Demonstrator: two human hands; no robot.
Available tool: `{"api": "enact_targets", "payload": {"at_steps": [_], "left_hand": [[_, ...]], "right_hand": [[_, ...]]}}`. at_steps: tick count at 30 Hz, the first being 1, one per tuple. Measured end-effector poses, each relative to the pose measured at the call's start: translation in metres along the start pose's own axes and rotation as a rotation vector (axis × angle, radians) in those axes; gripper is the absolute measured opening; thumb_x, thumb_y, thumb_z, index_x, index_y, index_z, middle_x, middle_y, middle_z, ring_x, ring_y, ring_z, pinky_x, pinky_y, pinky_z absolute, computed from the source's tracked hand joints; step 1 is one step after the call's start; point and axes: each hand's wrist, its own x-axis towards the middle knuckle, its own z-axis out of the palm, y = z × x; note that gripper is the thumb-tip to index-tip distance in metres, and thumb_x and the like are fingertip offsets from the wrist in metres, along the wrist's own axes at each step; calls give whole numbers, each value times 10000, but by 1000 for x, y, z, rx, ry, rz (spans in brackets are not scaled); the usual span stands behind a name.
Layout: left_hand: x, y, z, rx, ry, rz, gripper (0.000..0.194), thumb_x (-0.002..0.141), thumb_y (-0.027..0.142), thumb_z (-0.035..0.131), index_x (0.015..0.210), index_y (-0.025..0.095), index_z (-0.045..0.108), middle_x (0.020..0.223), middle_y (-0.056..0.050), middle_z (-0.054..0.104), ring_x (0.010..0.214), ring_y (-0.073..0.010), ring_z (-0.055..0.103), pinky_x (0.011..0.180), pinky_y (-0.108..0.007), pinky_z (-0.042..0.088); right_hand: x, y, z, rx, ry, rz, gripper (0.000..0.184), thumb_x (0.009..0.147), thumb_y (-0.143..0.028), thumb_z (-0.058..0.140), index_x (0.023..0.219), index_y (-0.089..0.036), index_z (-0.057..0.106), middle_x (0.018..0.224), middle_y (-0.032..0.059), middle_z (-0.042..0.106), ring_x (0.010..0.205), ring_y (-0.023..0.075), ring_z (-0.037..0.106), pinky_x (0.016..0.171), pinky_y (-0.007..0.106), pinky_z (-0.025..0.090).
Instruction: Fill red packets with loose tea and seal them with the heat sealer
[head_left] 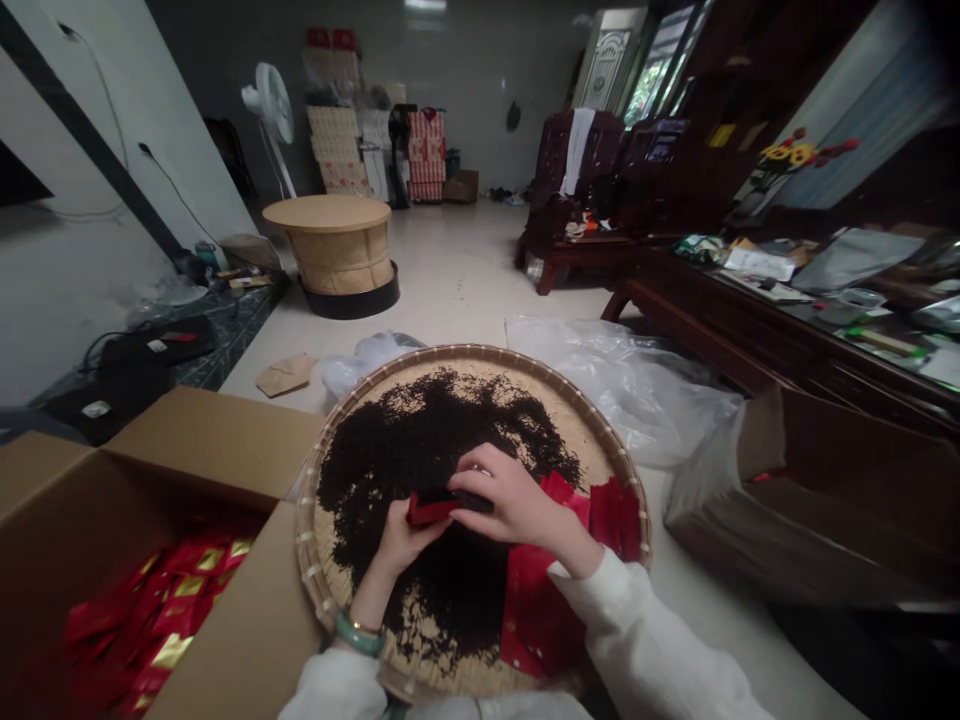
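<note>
A round woven bamboo tray [600, 425] holds a spread of dark loose tea leaves [420, 440]. Over its middle, my left hand [401, 540] holds a small red packet [429, 511] from below. My right hand [510, 500] pinches the packet's open top, fingers bent over it. A stack of empty red packets [611, 510] lies on the tray's right side, and more red packets [536, 615] lie under my right wrist.
An open cardboard box [225, 440] at the left holds several filled red and gold packets [161, 610]. Clear plastic bags [637, 385] lie beyond the tray. A brown paper bag [787, 500] sits at the right, beside a dark wooden table [750, 320].
</note>
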Motion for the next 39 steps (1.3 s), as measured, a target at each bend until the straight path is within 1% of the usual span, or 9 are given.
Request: {"api": "enact_targets", "payload": {"at_steps": [4,7,14,19,24,29,34,37,39], "left_hand": [[0,6,-1,39,12,110,307,685,383,697,870,141,737,799,-81,731,681,-216,668,693,-364,565],[0,8,-1,65,-3,106,309,649,347,712,889,154,734,841,-73,733,711,-212,671,735,-359,557],[-7,13,12,43,-39,-102,263,513,314,776,661,131,659,578,-3,630,527,-136,544,542,-242,478],[-8,22,23,-160,-84,-330,369,518,283,779,802,95,637,650,-27,651,549,-151,581,540,-254,478],[-6,32,23,-241,-192,-384,462,477,152,805,893,106,608,752,-49,694,673,-189,648,648,-280,514],[-12,31,17,-348,-340,-460,589,487,71,790,1025,125,558,870,-83,710,837,-264,681,687,-329,538],[-13,27,9,-456,-456,-523,623,495,153,844,1048,119,559,934,-128,712,800,-257,693,719,-346,537],[-8,29,12,-571,-335,-554,598,559,314,840,1052,115,568,950,-134,708,751,-257,703,688,-336,539],[-5,29,17,-606,-191,-552,581,583,387,823,1026,103,579,900,-127,712,712,-252,703,662,-324,539]], "right_hand": [[1,-8,-1,-234,-162,-41,223,883,-364,545,1014,-205,630,1025,113,580,905,223,491,739,341,406],[0,-12,2,-351,-272,19,191,833,-380,631,910,-206,648,896,84,602,838,215,501,696,323,395],[-2,-1,9,-248,-393,165,226,856,-350,620,735,-161,644,746,52,572,703,164,509,696,290,410],[0,16,10,60,-293,352,214,885,-356,583,868,-145,620,840,38,562,753,140,516,681,241,400],[-4,41,26,437,-340,401,445,925,-406,494,571,-138,508,637,-11,430,623,101,429,619,225,352],[-10,56,34,548,-310,453,518,894,-548,456,577,-141,503,676,-5,422,631,104,417,607,238,342],[-12,56,39,563,-286,459,491,858,-505,539,531,-141,501,591,-20,421,588,98,403,604,242,342],[-10,48,41,538,-233,459,361,815,-404,627,574,-137,586,608,-15,500,582,97,449,599,235,355],[-9,43,42,510,-125,494,181,775,-330,672,750,-152,684,735,9,598,671,120,531,634,228,390]]}}
